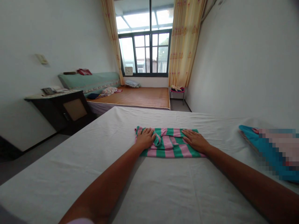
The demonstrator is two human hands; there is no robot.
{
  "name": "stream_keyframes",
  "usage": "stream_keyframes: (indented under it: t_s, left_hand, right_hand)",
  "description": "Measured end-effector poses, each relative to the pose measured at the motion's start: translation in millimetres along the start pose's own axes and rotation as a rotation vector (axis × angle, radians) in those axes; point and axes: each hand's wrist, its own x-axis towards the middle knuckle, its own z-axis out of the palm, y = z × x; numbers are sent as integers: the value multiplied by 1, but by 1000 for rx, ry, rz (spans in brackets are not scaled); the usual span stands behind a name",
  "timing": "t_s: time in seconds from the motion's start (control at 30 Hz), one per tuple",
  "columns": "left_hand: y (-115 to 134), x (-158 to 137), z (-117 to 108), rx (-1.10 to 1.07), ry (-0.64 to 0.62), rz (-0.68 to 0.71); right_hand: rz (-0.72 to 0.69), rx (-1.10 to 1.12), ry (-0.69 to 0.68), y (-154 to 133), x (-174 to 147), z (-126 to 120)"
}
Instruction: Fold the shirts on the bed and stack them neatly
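A pink and green striped shirt (171,146) lies folded into a flat rectangle on the white sheet (168,183), with its collar and placket facing up near the middle. My left hand (146,138) rests palm down on the shirt's left end, fingers stretched out beside the collar. Across from it, my right hand (195,141) lies flat on the right end, its fingers spread and pointing inward. Neither hand grips the cloth.
At the right edge of the sheet is a blue and pink cloth pile (261,146), partly blurred out. Beyond stands a bed with a brown mat (144,95). A dark cabinet (70,109) is at the left, and a small stool (177,90) stands below the curtain (183,46).
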Motion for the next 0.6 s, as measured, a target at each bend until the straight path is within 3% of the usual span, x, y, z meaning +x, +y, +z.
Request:
stream_keyframes:
  t_s: [0.17,0.27,0.37,0.5,0.6]
  left_hand:
    - [2,-2,-6,-17,-7,-11]
    - [2,-2,-6,-21,-8,-16]
    - [2,-3,-6,-16,-8,-19]
    - [3,-4,-7,-1,1,13]
    - [3,-5,-8,7,3,12]
  right_hand:
    - [117,-44,-29,23,-10,1]
    - [255,-81,-13,18,-5,-4]
    - [262,-103,65,-15,12,-13]
    - [37,25,93,-78,38,-16]
    - [-31,123,53,-104,44,-10]
